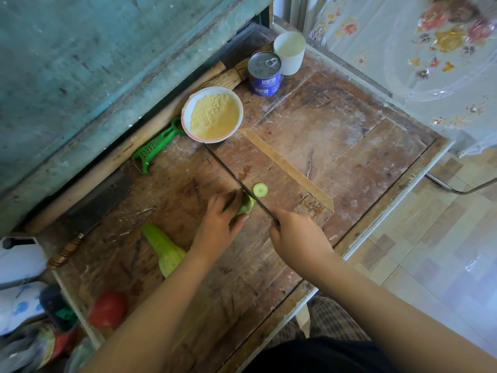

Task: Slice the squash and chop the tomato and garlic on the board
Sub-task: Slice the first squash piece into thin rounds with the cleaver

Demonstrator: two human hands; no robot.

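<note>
The big scarred wooden board [336,146] is taking up most of the tabletop, w/ both hands working near its middle. The person is standing over it, slicing squash. The left hand [219,224] is curling round a green squash piece [246,207], fingers on top, thumb pinching near the cut end; the right hand [297,238] is gripping the handle of a long dark knife [234,176], blade lying right against the cut face and running away from the hands toward a bowl of yellow meal [213,114]. One round slice [260,189] is lying just beyond the blade. A second squash piece [165,250] is waiting just left of the left forearm, and the tomato [107,309] is sitting further back on the left, near the board's edge. Looks like early going: squash step, tomato untouched. Next cut prob needs the left fingers edging back and the blade set a slice-width in, kept clear of the knuckles. Can't spot any garlic. The knife handle is buried in the fist, the held piece is mostly covered by fingers, and the left-edge clutter is too blurred to name.
</note>
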